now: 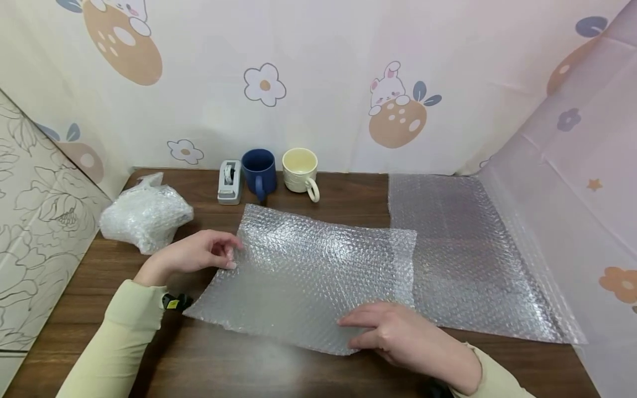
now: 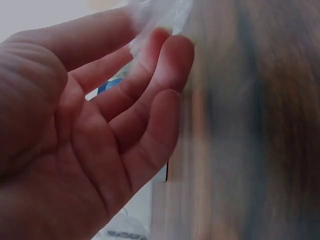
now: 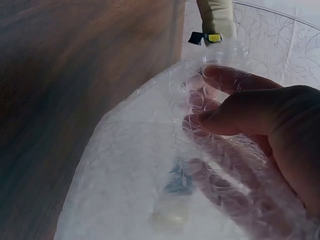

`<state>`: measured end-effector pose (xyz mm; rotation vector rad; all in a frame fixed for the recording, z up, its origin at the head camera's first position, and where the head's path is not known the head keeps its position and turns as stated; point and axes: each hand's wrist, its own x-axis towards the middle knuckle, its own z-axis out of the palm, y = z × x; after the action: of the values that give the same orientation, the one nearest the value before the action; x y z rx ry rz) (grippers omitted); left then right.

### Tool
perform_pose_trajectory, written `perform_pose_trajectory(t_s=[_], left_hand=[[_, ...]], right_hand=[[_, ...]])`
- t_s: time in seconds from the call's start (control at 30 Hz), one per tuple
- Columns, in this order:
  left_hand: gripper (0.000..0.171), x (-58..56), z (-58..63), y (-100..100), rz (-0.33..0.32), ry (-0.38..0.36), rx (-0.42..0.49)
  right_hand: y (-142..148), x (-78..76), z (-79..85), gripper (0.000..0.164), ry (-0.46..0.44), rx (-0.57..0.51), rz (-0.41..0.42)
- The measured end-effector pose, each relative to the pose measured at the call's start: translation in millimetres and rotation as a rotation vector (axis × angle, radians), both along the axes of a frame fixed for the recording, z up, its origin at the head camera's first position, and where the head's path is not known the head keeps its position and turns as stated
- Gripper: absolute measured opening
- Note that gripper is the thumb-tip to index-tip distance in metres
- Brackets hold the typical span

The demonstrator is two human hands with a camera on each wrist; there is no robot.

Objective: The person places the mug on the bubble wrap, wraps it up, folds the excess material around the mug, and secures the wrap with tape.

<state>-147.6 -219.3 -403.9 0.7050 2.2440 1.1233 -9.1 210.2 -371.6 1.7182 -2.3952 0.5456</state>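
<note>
A rectangular sheet of bubble wrap hangs between both hands, tilted above the table. At its left edge the left hand pinches the wrap with thumb and fingers; the plastic shows at these fingertips in the left wrist view. The right hand grips the sheet near its lower right corner. In the right wrist view, some of the right hand's fingers show through the clear bubbles, while the thumb lies on the near side.
A second bubble wrap piece lies at the right, against the wall covering. At the back stand a tape dispenser, a blue mug and a cream mug. A bubble-wrapped bundle sits on the wooden table at the left.
</note>
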Motion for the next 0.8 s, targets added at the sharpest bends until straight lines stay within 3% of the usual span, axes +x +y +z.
perform_pose_trajectory(t_s=[0.17, 0.3, 0.4, 0.63, 0.8], left_hand=[[0.03, 4.5, -5.3, -8, 0.008, 0.041, -0.074], [0.027, 7.0, -8.7, -13, 0.051, 0.085, -0.15], [0.026, 9.2, -10.6, -14, 0.067, 0.096, -0.184], [0.028, 16.7, -7.5, -13, 0.052, 0.104, -0.235], [0.03, 18.6, -6.2, -13, 0.024, 0.09, -0.29]], right_hand=[[3, -6.2, -1.5, 0.039, -0.052, 0.033, -0.025], [10, -9.5, 1.7, 0.034, -0.241, 0.091, -0.071], [15, -12.7, 2.0, 0.044, -0.332, 0.098, -0.142], [23, -26.8, -13.0, 0.061, -0.22, 0.184, -0.402], [34, -35.2, -30.2, 0.072, -0.234, 0.264, -0.493]])
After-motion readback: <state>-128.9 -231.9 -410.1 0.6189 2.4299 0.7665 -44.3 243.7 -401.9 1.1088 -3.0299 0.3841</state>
